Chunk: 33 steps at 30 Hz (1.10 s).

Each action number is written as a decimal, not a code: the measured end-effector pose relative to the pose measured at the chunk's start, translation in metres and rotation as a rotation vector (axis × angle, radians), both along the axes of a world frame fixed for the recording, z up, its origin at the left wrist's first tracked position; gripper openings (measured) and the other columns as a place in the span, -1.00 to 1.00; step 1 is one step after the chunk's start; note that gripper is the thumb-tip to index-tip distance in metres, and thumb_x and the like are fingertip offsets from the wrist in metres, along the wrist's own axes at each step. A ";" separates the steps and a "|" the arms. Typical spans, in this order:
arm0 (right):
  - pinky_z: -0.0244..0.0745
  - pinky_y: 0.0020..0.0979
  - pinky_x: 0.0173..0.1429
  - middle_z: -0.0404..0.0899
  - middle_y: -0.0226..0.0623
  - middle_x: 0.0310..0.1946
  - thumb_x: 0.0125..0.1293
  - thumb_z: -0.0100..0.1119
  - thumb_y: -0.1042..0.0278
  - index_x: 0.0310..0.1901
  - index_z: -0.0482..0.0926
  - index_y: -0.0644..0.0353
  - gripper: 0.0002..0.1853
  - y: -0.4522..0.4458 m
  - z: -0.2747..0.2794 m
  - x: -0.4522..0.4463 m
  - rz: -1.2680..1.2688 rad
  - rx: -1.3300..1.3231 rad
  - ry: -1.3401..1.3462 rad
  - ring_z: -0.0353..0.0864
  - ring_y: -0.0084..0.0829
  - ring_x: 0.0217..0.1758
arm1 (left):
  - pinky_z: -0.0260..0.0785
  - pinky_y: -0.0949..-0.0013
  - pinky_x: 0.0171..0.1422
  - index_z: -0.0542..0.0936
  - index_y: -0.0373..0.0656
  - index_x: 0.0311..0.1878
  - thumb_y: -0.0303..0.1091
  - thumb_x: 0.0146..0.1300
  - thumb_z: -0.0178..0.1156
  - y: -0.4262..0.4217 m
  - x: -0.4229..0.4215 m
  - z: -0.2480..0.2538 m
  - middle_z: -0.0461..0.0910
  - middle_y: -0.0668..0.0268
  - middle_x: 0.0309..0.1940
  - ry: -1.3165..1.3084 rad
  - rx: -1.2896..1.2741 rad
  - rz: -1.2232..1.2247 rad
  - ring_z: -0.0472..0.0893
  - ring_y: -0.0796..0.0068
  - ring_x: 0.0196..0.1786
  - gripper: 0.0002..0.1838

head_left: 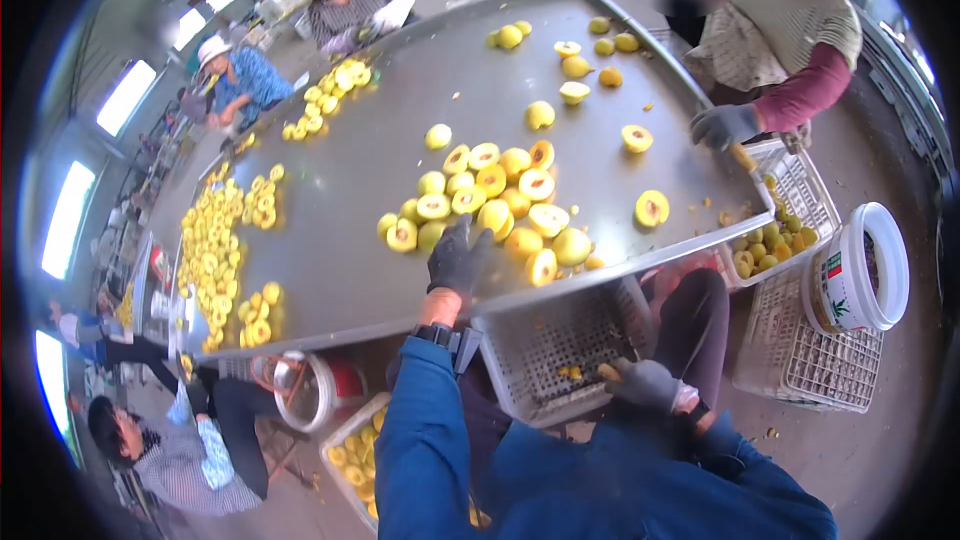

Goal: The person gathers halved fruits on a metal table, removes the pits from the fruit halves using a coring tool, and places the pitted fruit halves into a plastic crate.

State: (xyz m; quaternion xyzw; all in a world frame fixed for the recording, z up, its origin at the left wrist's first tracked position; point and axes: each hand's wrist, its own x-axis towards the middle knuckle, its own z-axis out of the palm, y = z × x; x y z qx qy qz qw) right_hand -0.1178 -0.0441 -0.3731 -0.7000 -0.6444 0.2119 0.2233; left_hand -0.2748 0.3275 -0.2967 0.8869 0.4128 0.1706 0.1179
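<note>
My left hand, in a dark glove, reaches over the near edge of the metal table. Its fingers are apart and touch the near side of a pile of yellow halved fruit, several halves showing a brown-red centre. In a grey glove, my right hand is low by my lap, at the right side of a grey plastic crate. Its fingers are wrapped round a short wooden handle; the rest of that tool cannot be made out.
More halves lie at the table's left end. A crate of whole fruit and a white bucket stand at right. A co-worker's gloved hand rests at the right edge; other people sit around. Another crate is at lower left.
</note>
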 end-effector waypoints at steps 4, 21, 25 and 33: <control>0.48 -0.16 -0.54 0.52 -0.14 -0.28 0.33 0.11 0.14 0.02 0.56 -0.02 -0.72 -0.004 -0.008 0.010 0.135 0.181 -0.143 0.60 -0.16 -0.49 | 0.38 0.01 0.28 0.25 -0.18 0.45 0.47 0.12 0.11 0.027 0.083 -0.007 0.46 -0.20 0.22 0.246 -0.163 0.042 0.53 -0.11 0.22 0.03; 0.54 -0.25 -0.28 0.57 -0.14 0.02 0.37 0.02 0.27 0.05 0.56 0.04 -0.73 -0.004 -0.016 0.010 0.298 0.107 -0.303 0.68 -0.22 -0.21 | 0.51 0.37 -0.39 0.55 -0.08 -0.01 0.26 0.40 -0.01 0.006 0.028 -0.003 0.66 0.36 -0.36 -1.147 -1.187 0.127 0.66 0.45 -0.40 -0.45; 0.45 -0.05 -0.38 0.54 0.00 -0.54 0.31 0.26 0.09 -0.07 0.48 0.05 -0.69 0.038 0.091 0.001 -0.138 0.133 0.259 0.60 0.06 -0.43 | 0.34 0.55 -0.49 0.41 -0.11 0.33 0.31 0.46 -0.21 -0.078 0.024 0.046 0.66 0.24 -0.11 -1.366 -1.216 -0.047 0.53 0.56 -0.49 -0.29; 0.51 -0.05 -0.35 0.60 -0.11 -0.45 0.24 0.27 0.19 -0.02 0.45 0.02 -0.67 0.076 0.168 -0.032 -0.180 0.326 0.220 0.64 0.00 -0.39 | 0.40 0.33 0.25 0.30 -0.33 0.37 0.21 0.55 -0.36 -0.172 0.015 0.096 0.48 0.17 0.20 -1.281 -1.005 -0.160 0.52 0.35 0.16 -0.26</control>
